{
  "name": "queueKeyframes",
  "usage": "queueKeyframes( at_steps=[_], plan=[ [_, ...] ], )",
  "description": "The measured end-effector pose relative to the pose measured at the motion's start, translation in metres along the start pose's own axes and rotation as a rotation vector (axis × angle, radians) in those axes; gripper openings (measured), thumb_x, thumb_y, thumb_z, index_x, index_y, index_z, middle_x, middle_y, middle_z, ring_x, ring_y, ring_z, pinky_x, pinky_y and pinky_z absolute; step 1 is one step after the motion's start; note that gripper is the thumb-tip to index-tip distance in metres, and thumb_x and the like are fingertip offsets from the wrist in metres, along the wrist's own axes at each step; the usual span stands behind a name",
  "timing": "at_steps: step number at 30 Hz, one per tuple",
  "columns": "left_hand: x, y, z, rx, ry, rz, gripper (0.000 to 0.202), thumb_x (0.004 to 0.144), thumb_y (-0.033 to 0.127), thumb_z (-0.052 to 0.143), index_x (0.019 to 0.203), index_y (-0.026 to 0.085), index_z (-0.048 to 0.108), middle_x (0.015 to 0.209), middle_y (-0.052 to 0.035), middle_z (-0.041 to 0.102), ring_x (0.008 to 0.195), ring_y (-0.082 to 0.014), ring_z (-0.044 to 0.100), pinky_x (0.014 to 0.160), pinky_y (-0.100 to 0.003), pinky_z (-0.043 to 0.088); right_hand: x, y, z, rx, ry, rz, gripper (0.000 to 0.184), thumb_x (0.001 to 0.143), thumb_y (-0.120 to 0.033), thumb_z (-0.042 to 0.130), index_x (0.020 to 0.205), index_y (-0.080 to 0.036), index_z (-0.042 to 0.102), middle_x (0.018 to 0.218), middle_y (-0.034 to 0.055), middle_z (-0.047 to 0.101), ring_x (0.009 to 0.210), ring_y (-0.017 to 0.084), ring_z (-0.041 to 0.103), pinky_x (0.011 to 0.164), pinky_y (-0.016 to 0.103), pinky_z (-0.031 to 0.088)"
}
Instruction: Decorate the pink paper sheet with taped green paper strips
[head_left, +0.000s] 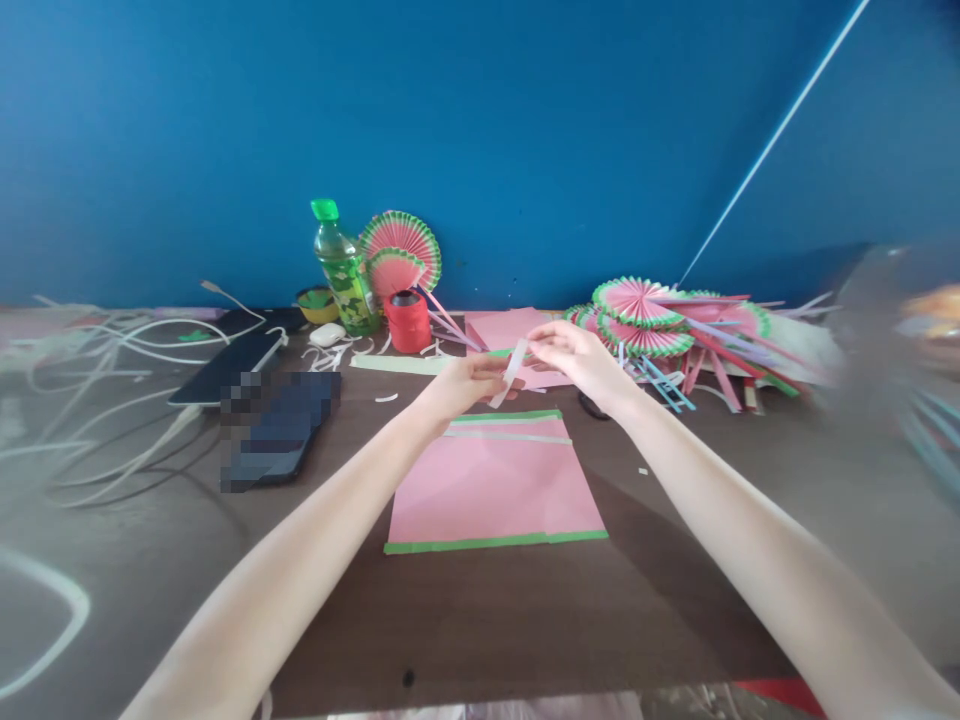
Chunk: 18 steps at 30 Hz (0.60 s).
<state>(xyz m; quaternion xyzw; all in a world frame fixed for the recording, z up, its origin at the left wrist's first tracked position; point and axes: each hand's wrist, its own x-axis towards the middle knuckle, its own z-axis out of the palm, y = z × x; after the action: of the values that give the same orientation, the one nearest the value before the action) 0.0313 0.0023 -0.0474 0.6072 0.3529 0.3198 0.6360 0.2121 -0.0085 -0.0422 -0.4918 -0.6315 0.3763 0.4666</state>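
My left hand [466, 385] and my right hand [571, 355] meet above the far edge of a pink paper sheet [495, 485] with green borders that lies flat on the brown table [525, 610]. Both hands pinch a thin white strip [513, 370] between them, fingers closed on it. A loose white strip lies across the top of the pink sheet.
Two dark phones [281, 430] lie at the left among white strips and cables. A green bottle [343, 268], a red tape roll [408, 321] and folded pink paper fans [401, 252] stand at the back. More fans and coloured strips [660, 330] pile at the right.
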Motion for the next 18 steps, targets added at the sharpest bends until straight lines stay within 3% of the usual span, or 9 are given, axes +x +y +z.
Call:
queueKeyframes(
  at_steps=[6, 13, 18],
  plan=[
    [-0.001, -0.001, 0.004, -0.016, 0.007, -0.016, 0.021, 0.065, 0.007, 0.061, 0.084, 0.013, 0.053, 0.081, -0.0086, 0.069, 0.073, -0.0162, 0.065, 0.08, -0.036, 0.046, -0.003, 0.002, 0.014, -0.123, 0.061, -0.1, 0.026, 0.069, -0.027, 0.062, 0.091, -0.017, 0.054, 0.095, 0.0067, 0.061, 0.091, 0.019, 0.06, 0.082, 0.036, 0.046],
    [-0.001, -0.003, 0.007, -0.062, -0.017, -0.036, 0.025, 0.061, 0.006, 0.064, 0.081, 0.014, 0.05, 0.078, -0.0064, 0.069, 0.07, -0.0161, 0.065, 0.081, -0.038, 0.047, -0.005, 0.004, 0.021, -0.083, 0.067, -0.129, 0.018, 0.068, -0.021, 0.059, 0.085, -0.017, 0.054, 0.088, 0.0055, 0.063, 0.085, 0.018, 0.061, 0.074, 0.03, 0.05],
    [-0.001, -0.003, 0.01, -0.063, -0.015, -0.048, 0.015, 0.072, 0.026, 0.059, 0.078, 0.014, 0.053, 0.078, -0.0076, 0.069, 0.07, -0.0172, 0.066, 0.078, -0.036, 0.048, -0.008, 0.004, 0.025, -0.039, 0.046, -0.124, 0.018, 0.07, -0.025, 0.057, 0.085, -0.018, 0.052, 0.086, 0.0045, 0.062, 0.082, 0.017, 0.062, 0.063, 0.026, 0.051]
  ],
)
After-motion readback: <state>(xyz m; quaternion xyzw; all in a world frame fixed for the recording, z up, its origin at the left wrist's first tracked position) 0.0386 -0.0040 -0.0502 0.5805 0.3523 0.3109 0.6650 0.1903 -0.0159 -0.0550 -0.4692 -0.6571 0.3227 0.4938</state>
